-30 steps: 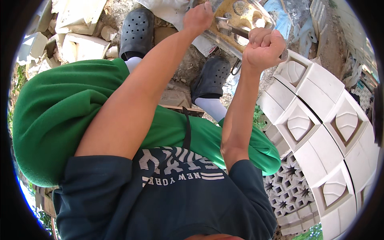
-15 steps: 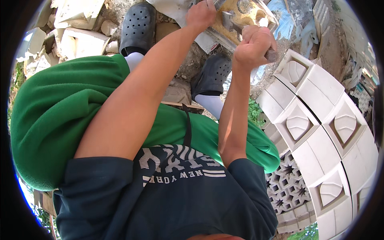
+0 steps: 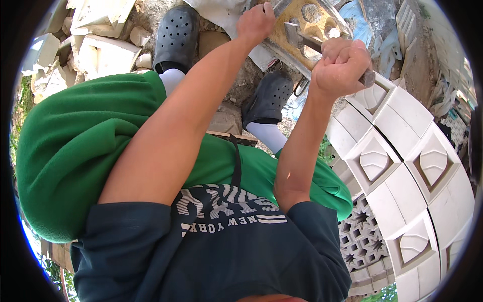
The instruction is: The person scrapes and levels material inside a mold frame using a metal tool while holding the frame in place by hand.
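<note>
Right hand (image 3: 342, 66) fisted round hammer (image 3: 309, 42), left hand (image 3: 256, 23) farther forward — both outstretched

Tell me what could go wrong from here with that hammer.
The hammer has its head close to the left hand, so a stray blow might catch that hand. If the grip of the right hand slips, the tool could drop toward the perforated clogs, which may offer little protection.

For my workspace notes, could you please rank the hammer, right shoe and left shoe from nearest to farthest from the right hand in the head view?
1. Hammer: gripped in the right hand.
2. Right shoe: lower left of that hand.
3. Left shoe: farther left, toward the top edge.
</note>
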### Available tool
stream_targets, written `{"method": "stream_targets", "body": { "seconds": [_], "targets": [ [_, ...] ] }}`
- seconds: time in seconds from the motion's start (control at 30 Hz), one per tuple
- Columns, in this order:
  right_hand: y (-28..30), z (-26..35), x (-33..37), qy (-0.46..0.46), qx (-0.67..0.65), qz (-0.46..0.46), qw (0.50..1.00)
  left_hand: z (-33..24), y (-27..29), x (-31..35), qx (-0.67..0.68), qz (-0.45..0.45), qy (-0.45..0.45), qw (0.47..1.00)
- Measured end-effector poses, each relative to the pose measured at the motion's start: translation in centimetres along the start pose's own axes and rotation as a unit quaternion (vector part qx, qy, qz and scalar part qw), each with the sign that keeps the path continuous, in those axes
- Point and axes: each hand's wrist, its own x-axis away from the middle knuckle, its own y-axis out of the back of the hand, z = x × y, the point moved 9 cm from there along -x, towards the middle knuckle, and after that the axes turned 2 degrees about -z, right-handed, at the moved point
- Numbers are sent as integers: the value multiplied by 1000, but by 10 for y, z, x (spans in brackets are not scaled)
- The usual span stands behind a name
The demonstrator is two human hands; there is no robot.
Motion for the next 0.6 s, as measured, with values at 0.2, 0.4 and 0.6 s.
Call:
{"method": "stream_targets", "body": {
  "seconds": [0.2,0.4,0.6],
  "targets": [
    [-7,-4,-5,-49,13,27,998,7,-11,0,-78,-53,-171,981],
    [2,-7,2,-71,-47,58,995,8,-14,-4,-6,-9,-95,995],
    [16,-3,1,-48,-127,20,991,19,-14,-6,5,-22,-41,999]
  ]
}}
